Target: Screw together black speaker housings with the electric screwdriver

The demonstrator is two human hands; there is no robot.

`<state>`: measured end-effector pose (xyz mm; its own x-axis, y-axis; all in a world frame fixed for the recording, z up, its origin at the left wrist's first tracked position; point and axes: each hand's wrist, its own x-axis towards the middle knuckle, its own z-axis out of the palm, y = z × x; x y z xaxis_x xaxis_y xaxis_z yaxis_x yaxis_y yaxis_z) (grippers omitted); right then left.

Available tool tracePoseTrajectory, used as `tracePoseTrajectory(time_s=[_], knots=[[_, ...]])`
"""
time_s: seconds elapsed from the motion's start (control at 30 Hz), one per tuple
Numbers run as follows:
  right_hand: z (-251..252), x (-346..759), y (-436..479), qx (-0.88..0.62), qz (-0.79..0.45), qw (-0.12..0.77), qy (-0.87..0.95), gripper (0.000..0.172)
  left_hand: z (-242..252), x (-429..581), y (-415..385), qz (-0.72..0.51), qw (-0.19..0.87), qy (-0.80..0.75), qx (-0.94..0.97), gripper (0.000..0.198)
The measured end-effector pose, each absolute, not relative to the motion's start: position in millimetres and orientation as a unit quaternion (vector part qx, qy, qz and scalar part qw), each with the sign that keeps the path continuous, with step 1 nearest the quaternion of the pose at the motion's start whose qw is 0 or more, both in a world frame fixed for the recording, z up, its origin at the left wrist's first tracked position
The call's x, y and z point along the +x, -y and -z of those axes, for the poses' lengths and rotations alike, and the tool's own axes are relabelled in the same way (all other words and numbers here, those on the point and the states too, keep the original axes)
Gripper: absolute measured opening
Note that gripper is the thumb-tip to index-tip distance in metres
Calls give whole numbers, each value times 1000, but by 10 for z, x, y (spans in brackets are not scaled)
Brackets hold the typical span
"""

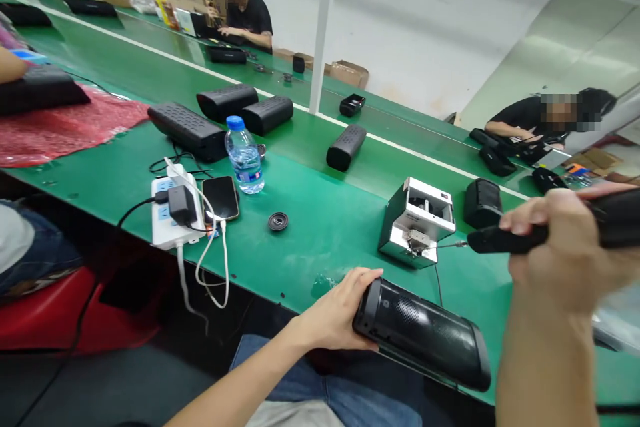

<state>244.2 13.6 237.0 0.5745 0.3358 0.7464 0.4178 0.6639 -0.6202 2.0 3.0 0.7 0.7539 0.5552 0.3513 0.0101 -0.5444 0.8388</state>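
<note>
My left hand (335, 310) wraps around one end of a black cylindrical speaker body (420, 333), which rests near the front edge of the green workbench (320, 247). My right hand (555, 240) grips a black electric screwdriver (505, 238) by its body. The screwdriver's thin bit points left and reaches the front of a silver automatic screw feeder (415, 223). The bit tip seems to touch or nearly touch the feeder's small metal slot. The speaker's far end lies just below the screwdriver, apart from it.
A white power strip (175, 213) with charger cables, a smartphone (221, 198), a water bottle (244, 155) and a small round speaker part (277, 221) sit on the bench. Several black speakers stand beyond them. Red bubble wrap (60, 127) lies left, and co-workers (545, 117) sit across the bench.
</note>
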Motion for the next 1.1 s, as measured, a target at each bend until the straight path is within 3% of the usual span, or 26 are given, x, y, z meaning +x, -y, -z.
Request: tracePoseTrajectory(time_s=[0.1, 0.47, 0.73, 1.1], knots=[[-2232, 2516, -383, -417, 39, 761, 495, 17, -16, 11, -26, -299, 445, -176, 826, 143], [-2099, 2578, -446, -461, -15, 751, 473, 23, 1, 12, -24, -296, 442, -185, 826, 147], [-2167, 2615, -510, -436, 51, 764, 472, 21, -22, 3, -30, -295, 451, -186, 822, 136], [-2111, 2631, -597, -453, -8, 763, 461, 24, -31, 8, -29, -299, 442, -183, 826, 145]])
